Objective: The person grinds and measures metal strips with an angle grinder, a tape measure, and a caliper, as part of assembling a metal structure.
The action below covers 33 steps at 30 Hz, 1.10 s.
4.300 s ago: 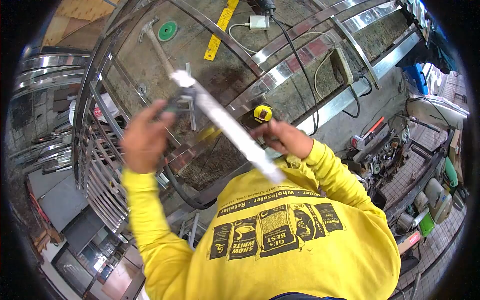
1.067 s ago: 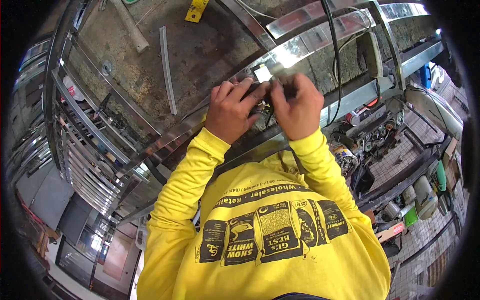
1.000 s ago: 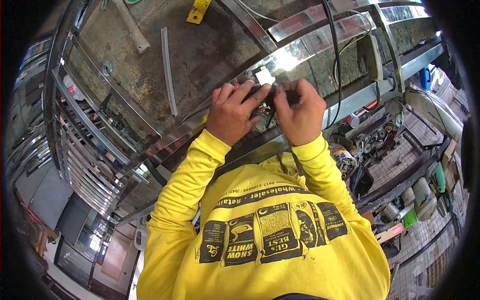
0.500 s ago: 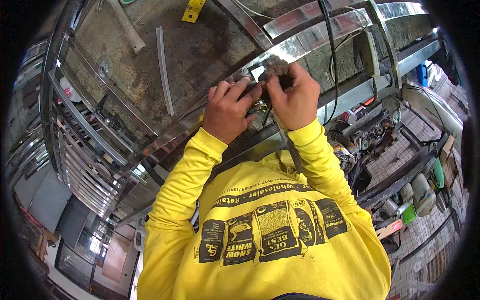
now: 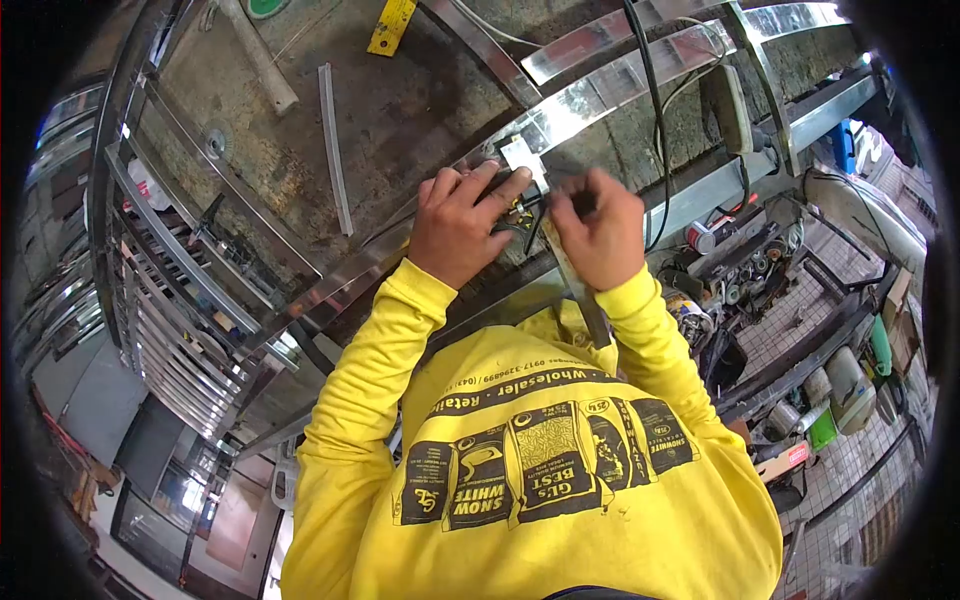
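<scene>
My left hand (image 5: 458, 225) is closed over a shiny metal piece (image 5: 521, 157), its fingertips pressed on the piece at the edge of the metal frame. Below those fingers shows a small black and yellow object (image 5: 521, 216), mostly hidden. My right hand (image 5: 603, 228) is just right of the piece, fingers curled and thumb near the index finger. Its fingertips are blurred, and whatever they pinch cannot be made out. A flat metal strip (image 5: 572, 275) runs from between my hands toward my body. Behind them lies a curved, polished metal bar (image 5: 580, 108).
A thin grey strip (image 5: 336, 150) and a yellow perforated piece (image 5: 391, 27) lie on the stained worktop (image 5: 420, 110). A black cable (image 5: 657, 130) hangs across the right side. Metal frames (image 5: 170, 240) stand at left; a can (image 5: 699, 237) and mixed hardware sit lower right.
My right hand has drawn back to the right and down from the metal piece, uncovering more of it. My left hand stays nearly in place.
</scene>
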Motion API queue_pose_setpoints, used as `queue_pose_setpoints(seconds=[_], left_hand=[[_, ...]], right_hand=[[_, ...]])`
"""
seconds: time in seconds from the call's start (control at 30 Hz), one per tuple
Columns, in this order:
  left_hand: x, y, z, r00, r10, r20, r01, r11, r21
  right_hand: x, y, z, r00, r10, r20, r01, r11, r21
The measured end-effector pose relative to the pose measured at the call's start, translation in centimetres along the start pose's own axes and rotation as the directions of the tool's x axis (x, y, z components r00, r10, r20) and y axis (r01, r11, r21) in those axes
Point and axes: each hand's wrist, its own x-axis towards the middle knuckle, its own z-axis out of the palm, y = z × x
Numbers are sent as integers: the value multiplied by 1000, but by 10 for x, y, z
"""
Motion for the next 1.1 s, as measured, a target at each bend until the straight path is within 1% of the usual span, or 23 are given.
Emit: queue_pose_setpoints(seconds=[0.07, 0.1, 0.17, 0.23, 0.27, 0.33, 0.37, 0.4, 0.43, 0.47, 0.5, 0.53, 0.6, 0.63, 0.73, 0.77, 0.87, 0.97, 1.07, 1.1], left_hand=[[1, 0, 0, 1000, 3, 7, -3, 1000, -4], [1, -1, 0, 1000, -3, 12, 4, 1000, -13], [-2, 1, -3, 999, -20, 31, 21, 999, -26], [0, 1, -5, 999, -21, 50, 23, 999, -37], [1, 1, -6, 998, -16, 60, 20, 998, -58], [1, -1, -7, 997, -16, 75, 23, 995, -100], [3, -6, -11, 996, 77, 38, -73, 993, -94], [5, -5, -17, 998, 55, 15, -51, 980, -191], [8, -3, -24, 1000, 29, -10, -31, 958, -284], [9, -2, -27, 1000, -1, -31, -11, 927, -375], [9, -5, -19, 991, -119, -58, 74, 862, -502], [15, -3, -18, 987, -153, -38, 115, 863, -492], [31, 7, -18, 975, -221, 0, 195, 860, -471], [38, 10, -14, 980, -201, -3, 184, 903, -387], [51, 8, 3, 959, -280, 43, 279, 912, -301], [53, 4, 8, 956, -291, 22, 281, 900, -334], [58, -3, 12, 907, -410, 103, 406, 781, -474], [57, -20, 21, 892, -449, 51, 404, 742, -535], [41, -6, -4, 946, -279, -166, 198, 900, -387], [28, -4, -18, 981, -109, -160, 87, 986, -140]], right_hand=[[-18, 12, -17, 977, 202, 72, -206, 977, 48], [-24, 15, -27, 948, 300, 104, -314, 934, 172], [-39, 27, -20, 984, 136, 118, -168, 931, 325], [-50, 20, -23, 946, 118, 303, -203, 942, 268], [-56, 47, -7, 959, -70, 275, -15, 956, 295], [-58, 34, -12, 914, 106, 392, -214, 947, 241], [-61, 29, -21, 914, 141, 380, -245, 939, 243], [-63, 24, -32, 913, 171, 370, -274, 930, 245], [-64, 25, -41, 911, 198, 361, -298, 922, 248], [-70, 47, -42, 971, 0, 241, -100, 909, 403], [-74, 45, -57, 961, 94, 260, -205, 873, 443], [-80, 43, -73, 941, 185, 285, -307, 824, 477], [-88, 57, -94, 934, 245, 261, -346, 808, 478], [-90, 58, -101, 948, 229, 221, -310, 820, 481], [-95, 65, -115, 938, 270, 215, -344, 783, 518], [-97, 66, -117, 938, 277, 206, -345, 788, 510], [-101, 68, -116, 945, 269, 187, -328, 782, 530], [-101, 66, -112, 946, 278, 170, -325, 778, 538], [-102, 65, -106, 931, 291, 221, -365, 731, 577], [-102, 64, -104, 937, 274, 217, -349, 769, 535]])
